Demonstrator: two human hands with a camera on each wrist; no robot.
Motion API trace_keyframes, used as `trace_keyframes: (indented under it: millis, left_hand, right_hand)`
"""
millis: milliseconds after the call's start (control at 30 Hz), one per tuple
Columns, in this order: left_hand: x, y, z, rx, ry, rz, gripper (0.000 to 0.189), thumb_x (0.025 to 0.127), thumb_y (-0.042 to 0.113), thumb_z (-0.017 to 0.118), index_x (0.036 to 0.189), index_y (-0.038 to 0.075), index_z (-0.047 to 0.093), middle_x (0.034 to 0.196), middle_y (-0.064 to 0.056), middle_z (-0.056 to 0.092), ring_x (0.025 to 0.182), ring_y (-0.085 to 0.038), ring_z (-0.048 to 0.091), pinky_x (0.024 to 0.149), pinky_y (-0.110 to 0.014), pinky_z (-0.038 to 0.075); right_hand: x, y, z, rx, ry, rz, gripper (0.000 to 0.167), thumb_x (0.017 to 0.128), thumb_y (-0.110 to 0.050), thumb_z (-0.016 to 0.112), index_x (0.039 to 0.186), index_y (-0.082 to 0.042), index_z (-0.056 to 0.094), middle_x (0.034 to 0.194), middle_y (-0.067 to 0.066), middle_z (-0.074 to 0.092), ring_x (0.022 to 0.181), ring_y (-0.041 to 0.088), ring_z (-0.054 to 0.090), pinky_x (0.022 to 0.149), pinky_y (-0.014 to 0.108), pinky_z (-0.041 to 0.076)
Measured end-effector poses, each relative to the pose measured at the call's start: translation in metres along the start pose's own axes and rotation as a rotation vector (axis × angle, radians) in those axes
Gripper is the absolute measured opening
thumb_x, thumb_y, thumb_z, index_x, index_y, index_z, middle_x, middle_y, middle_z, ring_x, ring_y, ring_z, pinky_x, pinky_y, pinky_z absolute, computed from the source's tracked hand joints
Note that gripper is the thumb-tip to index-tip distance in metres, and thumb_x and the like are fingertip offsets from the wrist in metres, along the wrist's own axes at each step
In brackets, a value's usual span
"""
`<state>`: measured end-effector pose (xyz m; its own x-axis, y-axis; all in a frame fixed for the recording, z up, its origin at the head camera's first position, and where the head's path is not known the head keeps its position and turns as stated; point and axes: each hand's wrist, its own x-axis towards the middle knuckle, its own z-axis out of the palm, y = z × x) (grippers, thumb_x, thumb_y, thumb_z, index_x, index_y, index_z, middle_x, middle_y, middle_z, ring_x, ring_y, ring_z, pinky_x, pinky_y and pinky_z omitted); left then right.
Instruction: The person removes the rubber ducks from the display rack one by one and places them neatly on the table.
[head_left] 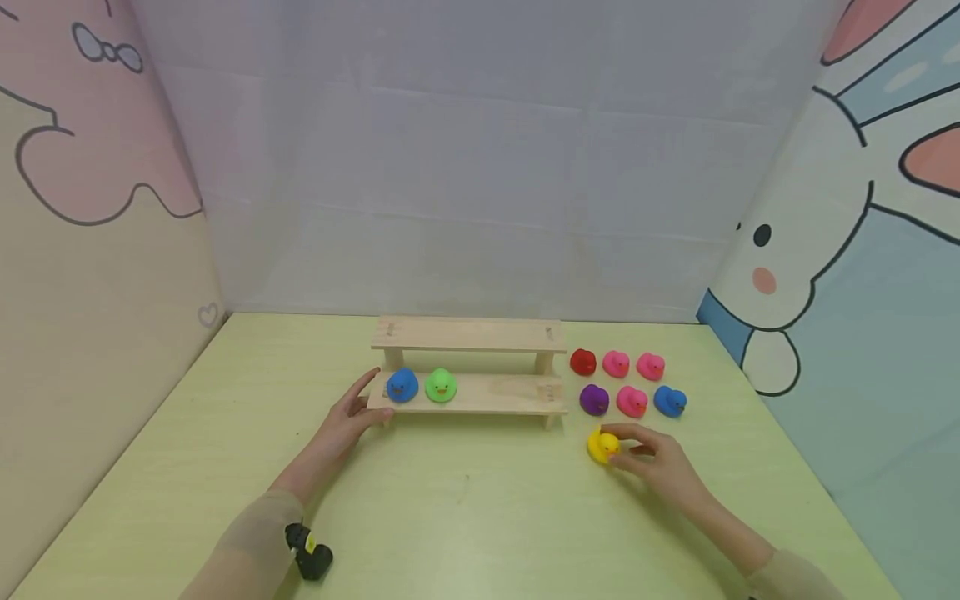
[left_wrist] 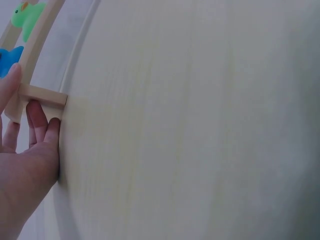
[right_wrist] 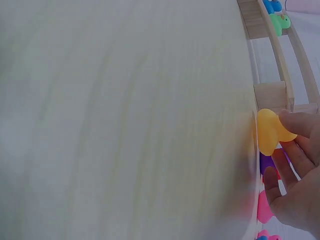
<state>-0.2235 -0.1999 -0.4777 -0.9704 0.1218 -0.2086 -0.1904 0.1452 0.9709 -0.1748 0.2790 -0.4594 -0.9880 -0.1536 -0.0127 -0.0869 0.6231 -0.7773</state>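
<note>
A two-tier wooden stand (head_left: pixel 480 393) is on the table, with a blue rubber duck (head_left: pixel 402 385) and a green rubber duck (head_left: pixel 441 385) side by side on the left of its lower step. My left hand (head_left: pixel 356 414) grips the left end of that step, the thumb at the front and the fingers reaching round the end and beneath the board (left_wrist: pixel 42 95). To the right of the stand, my right hand (head_left: pixel 660 467) pinches a yellow rubber duck (right_wrist: pixel 268 131) between thumb and fingers, low over the table.
Behind the yellow duck sit two rows of ducks: a red duck (head_left: pixel 582 362) and two pink ones at the back, then a purple duck (head_left: pixel 594 400), a pink duck (head_left: pixel 632 402) and a blue duck (head_left: pixel 670 402). A pale wall (head_left: pixel 480 167) closes the table's far edge.
</note>
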Motion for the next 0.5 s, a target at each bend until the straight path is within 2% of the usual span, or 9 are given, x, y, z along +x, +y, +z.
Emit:
trace_keyframes:
  millis: [133, 367, 500]
  left_hand:
    - [0.0000, -0.0011, -0.0005, 0.008, -0.004, 0.002, 0.081, 0.095, 0.024, 0.067, 0.158, 0.037, 0.017, 0.146, -0.019, 0.044, 0.117, -0.013, 0.054, 0.113, -0.040, 0.033]
    - [-0.0001, -0.0007, -0.0007, 0.022, -0.007, 0.013, 0.081, 0.095, 0.023, 0.066, 0.158, 0.036, 0.018, 0.144, -0.018, 0.046, 0.112, -0.007, 0.055, 0.109, -0.035, 0.036]
    - [-0.0005, 0.0003, -0.0004, 0.021, -0.005, 0.009, 0.081, 0.095, 0.023, 0.066, 0.158, 0.035, 0.017, 0.145, -0.018, 0.045, 0.114, -0.009, 0.054, 0.109, -0.036, 0.036]
  right_hand:
    - [-0.0011, 0.0002, -0.0020, -0.015, -0.027, 0.017, 0.039, 0.089, -0.022, 0.074, 0.127, -0.017, 0.067, 0.128, 0.007, 0.068, 0.119, 0.028, 0.060, 0.089, 0.020, 0.050]
    - [-0.0033, 0.0001, -0.0054, -0.066, -0.047, 0.031, 0.038, 0.088, -0.020, 0.075, 0.125, -0.016, 0.068, 0.127, 0.007, 0.069, 0.121, 0.031, 0.058, 0.097, 0.044, 0.052]
    - [-0.0046, -0.0001, -0.0077, -0.081, -0.056, 0.026, 0.037, 0.087, -0.019, 0.076, 0.123, -0.017, 0.069, 0.125, 0.006, 0.070, 0.120, 0.031, 0.059, 0.097, 0.048, 0.052]
